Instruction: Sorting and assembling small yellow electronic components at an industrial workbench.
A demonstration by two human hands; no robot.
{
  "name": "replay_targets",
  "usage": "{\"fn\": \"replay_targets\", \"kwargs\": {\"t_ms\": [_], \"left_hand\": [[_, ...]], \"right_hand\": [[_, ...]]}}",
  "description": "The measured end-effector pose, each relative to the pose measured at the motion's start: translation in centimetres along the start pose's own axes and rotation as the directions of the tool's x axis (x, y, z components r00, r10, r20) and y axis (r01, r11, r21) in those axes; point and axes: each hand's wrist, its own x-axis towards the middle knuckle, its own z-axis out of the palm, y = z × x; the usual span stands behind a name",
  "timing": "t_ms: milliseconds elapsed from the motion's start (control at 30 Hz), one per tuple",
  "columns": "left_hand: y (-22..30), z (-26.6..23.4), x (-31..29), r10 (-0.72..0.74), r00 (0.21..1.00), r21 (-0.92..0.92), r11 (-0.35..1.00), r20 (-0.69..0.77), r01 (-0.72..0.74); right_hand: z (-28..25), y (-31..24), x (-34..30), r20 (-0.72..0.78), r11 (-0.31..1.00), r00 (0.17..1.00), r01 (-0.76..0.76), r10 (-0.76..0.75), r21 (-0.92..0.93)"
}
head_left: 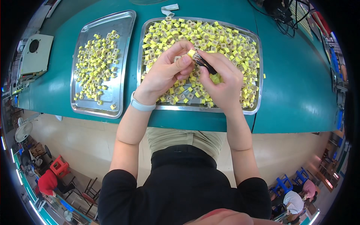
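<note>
Above the large metal tray [260,71], my left hand [165,71] pinches a small yellow-wrapped coil component [191,53] with thin metal pins between thumb and forefinger. My right hand [227,77] is closed round black tweezers [207,65], whose tips meet the pins of that component. Whether the tips grip the pins or only touch them I cannot tell. Beneath both hands, many similar yellow components [240,56] cover the large tray. To the left, a second metal tray [116,84] bears a smaller spread of yellow components [93,65].
The trays stand on a green tabletop [292,90]. A crumpled white piece [170,9] lies beyond the large tray. Black cables [287,18] lie at the far right, and a pale box with a round fan [39,52] stands at the left. Other people sit farther off.
</note>
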Motion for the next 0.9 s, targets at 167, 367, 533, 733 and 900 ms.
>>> {"fn": "replay_targets", "kwargs": {"t_ms": [167, 367, 533, 733, 900], "left_hand": [[-0.09, -0.17, 0.03, -0.010, 1.000, -0.045, 0.999, 0.007, 0.010], [-0.41, -0.32, 0.08, 0.000, 1.000, -0.100, 0.995, 0.012, 0.001], [-0.50, -0.07, 0.03, 0.000, 1.000, -0.137, 0.991, -0.003, 0.000], [-0.27, 0.18, 0.00, -0.023, 0.999, -0.123, 0.992, -0.050, 0.017], [0.23, -0.04, -0.28, -0.079, 0.990, -0.110, 0.992, -0.113, 0.066]], "right_hand": [[0.12, -0.06, 0.08, -0.008, 1.000, 1.000, 0.013, -0.013, 0.000], [0.19, -0.10, 0.06, -0.033, 1.000, 0.999, 0.014, -0.014, -0.024], [0.29, 0.09, -0.03, -0.043, 0.998, 0.998, 0.040, -0.042, -0.038], [0.23, -0.11, -0.04, -0.029, 1.000, 1.000, 0.008, -0.008, -0.003], [0.11, 0.06, -0.02, -0.035, 1.000, 0.999, 0.024, -0.024, -0.003]]}}
